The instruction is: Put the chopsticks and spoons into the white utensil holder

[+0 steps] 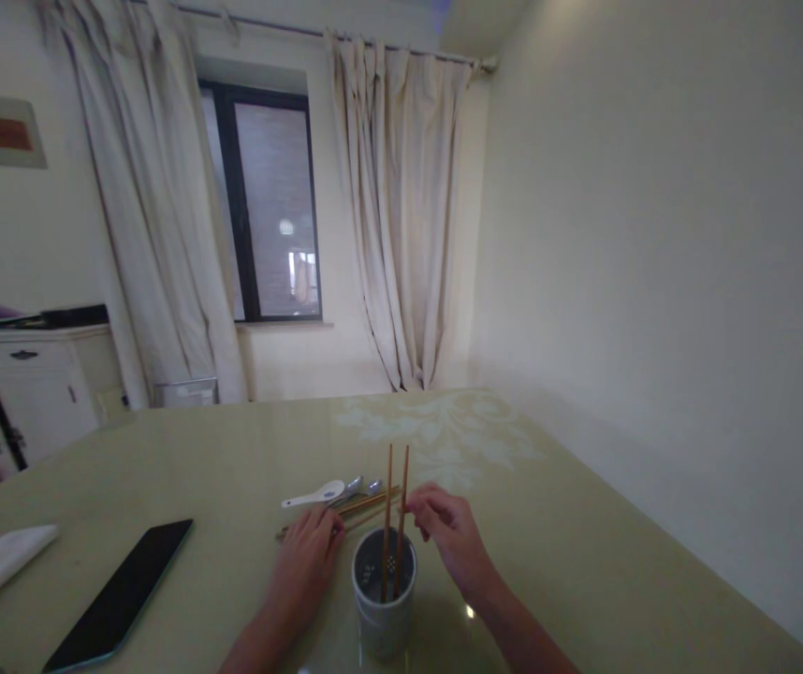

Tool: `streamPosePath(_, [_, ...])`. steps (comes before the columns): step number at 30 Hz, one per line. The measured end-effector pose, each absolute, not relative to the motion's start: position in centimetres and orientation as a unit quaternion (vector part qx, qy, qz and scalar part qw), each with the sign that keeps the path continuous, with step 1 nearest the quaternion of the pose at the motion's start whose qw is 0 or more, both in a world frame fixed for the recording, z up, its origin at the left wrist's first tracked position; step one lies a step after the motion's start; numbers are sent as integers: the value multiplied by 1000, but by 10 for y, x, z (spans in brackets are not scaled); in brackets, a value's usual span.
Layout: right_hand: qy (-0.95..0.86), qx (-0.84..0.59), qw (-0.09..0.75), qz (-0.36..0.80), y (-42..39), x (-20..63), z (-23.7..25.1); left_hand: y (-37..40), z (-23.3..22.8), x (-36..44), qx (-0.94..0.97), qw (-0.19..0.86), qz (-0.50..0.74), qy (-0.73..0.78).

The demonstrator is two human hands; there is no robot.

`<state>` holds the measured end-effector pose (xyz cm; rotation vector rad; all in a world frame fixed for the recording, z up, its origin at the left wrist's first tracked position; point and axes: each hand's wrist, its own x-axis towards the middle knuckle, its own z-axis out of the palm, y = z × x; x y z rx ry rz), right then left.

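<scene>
A pale cylindrical chopstick holder (384, 627) with a dark inside and small holes stands upright on the table before me. Two wooden chopsticks (386, 524) stand in it, their tips well above the rim. Left of the holder, my left hand (313, 543) is closed over several chopsticks (366, 504) lying on the table; their ends stick out on both sides. My right hand (447, 534) is beyond the holder's right side, fingers curled in a pinch at a chopstick; its fingertips are partly hidden. A white soup spoon (313, 495) and metal spoons (354, 487) lie just past the left hand.
On the left of the glossy table (233, 459) lie a dark phone (124, 599) and a white flat object (1, 566). A wall (654, 281) runs along the right edge. A white cabinet (36, 384), curtains (401, 215) and a window (279, 206) are behind.
</scene>
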<state>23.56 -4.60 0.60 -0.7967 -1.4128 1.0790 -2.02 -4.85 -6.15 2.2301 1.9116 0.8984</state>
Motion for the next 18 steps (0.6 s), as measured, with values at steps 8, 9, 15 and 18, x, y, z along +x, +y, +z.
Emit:
streamPosePath(8, [-568,-389,497,529,-30,225,-28,-62,-49,26,679,275,409,544])
streamPosePath(9, [-563,-374,501,541,-31,219,-32,-64,-48,30,687,292,407,526])
streamPosePath(15, [-512,-363,592,506,-24,224,-22,-61,-47,15,729,197,407,514])
streamPosePath(18, [-449,-369,682,444,-11,263,-2,-52,-47,-10,733,48,349,581])
